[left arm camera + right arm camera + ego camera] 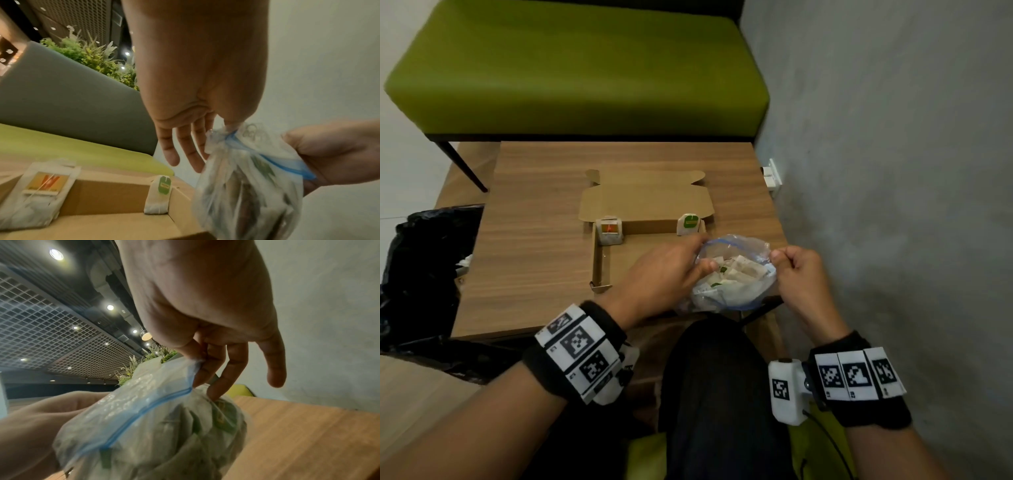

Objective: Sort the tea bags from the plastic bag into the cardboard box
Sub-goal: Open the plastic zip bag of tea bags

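Observation:
A clear plastic bag [734, 274] with a blue zip strip, holding several tea bags, hangs over the table's near right corner. My left hand [671, 270] pinches its left rim and my right hand [796, 270] pinches its right rim, so the mouth is spread. The plastic bag [246, 186] and its blue strip show in both wrist views [144, 426]. An open flat cardboard box [616, 260] lies behind it. An orange-tagged tea bag [608, 231] leans in its far left corner and a green-tagged tea bag [690, 224] in its far right corner.
The wooden table [534, 240] stands against a grey wall [893, 171] on the right. A green bench [578, 68] runs behind it. A black bin bag [421, 267] sits at the left. My dark-trousered knee [715, 394] is below the table's front edge.

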A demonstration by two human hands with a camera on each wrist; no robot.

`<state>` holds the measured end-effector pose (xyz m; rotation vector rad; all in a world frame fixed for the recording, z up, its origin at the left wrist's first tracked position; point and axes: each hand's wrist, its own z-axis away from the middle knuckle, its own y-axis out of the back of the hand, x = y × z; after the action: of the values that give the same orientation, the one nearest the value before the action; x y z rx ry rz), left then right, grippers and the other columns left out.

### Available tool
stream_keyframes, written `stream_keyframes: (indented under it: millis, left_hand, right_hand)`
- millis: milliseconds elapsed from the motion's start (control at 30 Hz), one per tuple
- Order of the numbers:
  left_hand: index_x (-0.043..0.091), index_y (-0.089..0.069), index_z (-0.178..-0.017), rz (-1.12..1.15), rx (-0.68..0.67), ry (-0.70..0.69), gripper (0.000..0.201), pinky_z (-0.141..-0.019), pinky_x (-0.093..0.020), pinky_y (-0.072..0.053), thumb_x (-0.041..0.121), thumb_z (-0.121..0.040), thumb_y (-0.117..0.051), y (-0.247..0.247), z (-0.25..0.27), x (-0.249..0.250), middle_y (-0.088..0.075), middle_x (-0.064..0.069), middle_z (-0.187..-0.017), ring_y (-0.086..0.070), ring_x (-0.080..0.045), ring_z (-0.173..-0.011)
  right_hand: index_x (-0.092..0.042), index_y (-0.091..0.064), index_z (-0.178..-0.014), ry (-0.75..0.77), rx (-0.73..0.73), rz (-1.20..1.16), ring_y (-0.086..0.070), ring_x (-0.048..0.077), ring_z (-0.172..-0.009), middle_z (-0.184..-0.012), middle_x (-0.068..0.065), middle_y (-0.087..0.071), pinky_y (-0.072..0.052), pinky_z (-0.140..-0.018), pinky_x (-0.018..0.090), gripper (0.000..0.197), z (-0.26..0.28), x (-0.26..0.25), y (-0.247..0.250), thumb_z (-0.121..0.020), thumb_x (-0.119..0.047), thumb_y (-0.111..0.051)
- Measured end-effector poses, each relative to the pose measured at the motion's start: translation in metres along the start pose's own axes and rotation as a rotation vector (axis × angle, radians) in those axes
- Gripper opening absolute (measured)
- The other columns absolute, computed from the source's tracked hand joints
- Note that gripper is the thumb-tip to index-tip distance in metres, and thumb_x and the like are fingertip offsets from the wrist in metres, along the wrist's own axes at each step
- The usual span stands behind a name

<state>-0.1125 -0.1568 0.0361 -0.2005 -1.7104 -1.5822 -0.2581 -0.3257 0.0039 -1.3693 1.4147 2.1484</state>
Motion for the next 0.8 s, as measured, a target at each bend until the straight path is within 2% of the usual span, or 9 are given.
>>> stream_keyframes:
  millis: [100, 200, 267, 367, 433, 533, 633, 700, 800]
  left_hand:
    - [0.026, -0.036, -0.141, -0.044, -0.005, -0.025, 0.047, -0.085, -0.037, -0.050, 0.040, -0.099, -0.050, 0.005, -0.024, -0.008, -0.060, -0.001, -0.131, -0.061, -0.020, -0.107]
    - [0.027, -0.036, -0.133, -0.024, -0.052, -0.078, 0.038, -0.086, -0.042, -0.050, 0.033, -0.100, -0.052, 0.007, -0.048, -0.014, -0.060, -0.002, -0.130, -0.061, -0.022, -0.102]
    - [0.028, -0.037, -0.127, -0.045, -0.082, -0.149, 0.031, -0.082, -0.042, -0.050, 0.031, -0.099, -0.052, 0.007, -0.063, -0.016, -0.062, -0.002, -0.126, -0.059, -0.022, -0.094]
    - [0.026, -0.043, -0.120, -0.174, -0.070, -0.271, 0.023, -0.068, -0.035, -0.047, 0.025, -0.099, -0.052, 0.009, -0.089, -0.017, -0.063, -0.001, -0.115, -0.053, -0.017, -0.081]
    - [0.023, -0.051, -0.118, -0.242, -0.058, -0.321, 0.021, -0.066, -0.034, -0.046, 0.018, -0.098, -0.054, 0.009, -0.107, -0.015, -0.065, -0.001, -0.113, -0.058, -0.020, -0.084]
    - [0.024, -0.058, -0.124, -0.278, -0.055, -0.357, 0.032, -0.071, -0.038, -0.051, 0.010, -0.095, -0.056, 0.002, -0.127, -0.013, -0.067, 0.000, -0.117, -0.065, -0.025, -0.095]
    - [0.025, -0.057, -0.129, -0.287, -0.036, -0.445, 0.039, -0.069, -0.041, -0.055, 0.012, -0.093, -0.058, -0.010, -0.131, -0.014, -0.065, 0.001, -0.122, -0.067, -0.026, -0.092]
    - [0.024, -0.054, -0.133, -0.256, 0.000, -0.480, 0.037, -0.069, -0.044, -0.056, 0.018, -0.096, -0.056, -0.019, -0.126, -0.018, -0.060, -0.003, -0.131, -0.068, -0.030, -0.092]
    - [0.027, -0.037, -0.146, -0.161, 0.021, -0.375, 0.047, -0.089, -0.053, -0.052, 0.042, -0.102, -0.040, -0.025, -0.109, -0.028, -0.040, -0.007, -0.154, -0.060, -0.029, -0.116]
  right_hand:
    - [-0.009, -0.067, -0.076, -0.022, 0.041, 0.014, -0.068, 0.033, -0.077, -0.077, 0.014, -0.071, -0.057, -0.068, 0.048, 0.031, -0.008, -0.003, 0.000, -0.101, -0.021, -0.051]
    - [-0.019, -0.067, -0.077, -0.066, 0.141, 0.005, -0.069, 0.025, -0.076, -0.077, 0.005, -0.071, -0.057, -0.070, 0.043, 0.028, -0.019, -0.005, 0.000, -0.101, -0.020, -0.053]
    - [-0.016, -0.070, -0.084, -0.099, 0.210, 0.008, -0.069, 0.024, -0.078, -0.079, 0.005, -0.072, -0.059, -0.073, 0.044, 0.024, -0.025, -0.003, -0.002, -0.100, -0.020, -0.053]
    - [-0.013, -0.070, -0.089, -0.151, 0.296, 0.009, -0.069, 0.026, -0.081, -0.082, 0.007, -0.072, -0.056, -0.072, 0.036, 0.022, -0.028, -0.003, -0.006, -0.101, -0.019, -0.053]
    - [-0.009, -0.071, -0.092, -0.180, 0.349, 0.006, -0.069, 0.027, -0.082, -0.085, 0.009, -0.072, -0.055, -0.071, 0.035, 0.024, -0.029, -0.003, -0.007, -0.101, -0.020, -0.052]
    - [-0.013, -0.069, -0.092, -0.211, 0.439, -0.018, -0.068, 0.027, -0.082, -0.086, 0.009, -0.071, -0.055, -0.072, 0.038, 0.022, -0.028, 0.001, -0.008, -0.101, -0.020, -0.051]
    - [-0.010, -0.069, -0.094, -0.198, 0.516, -0.021, -0.066, 0.027, -0.081, -0.085, 0.010, -0.070, -0.055, -0.072, 0.041, 0.023, -0.028, 0.009, -0.011, -0.101, -0.020, -0.051]
    - [-0.009, -0.070, -0.093, -0.193, 0.538, -0.038, -0.067, 0.028, -0.080, -0.084, 0.010, -0.070, -0.055, -0.072, 0.041, 0.024, -0.030, 0.017, -0.011, -0.101, -0.020, -0.051]
    - [-0.009, -0.070, -0.089, -0.159, 0.542, -0.057, -0.067, 0.026, -0.077, -0.081, 0.009, -0.070, -0.055, -0.072, 0.042, 0.023, -0.030, 0.029, -0.005, -0.100, -0.018, -0.052]
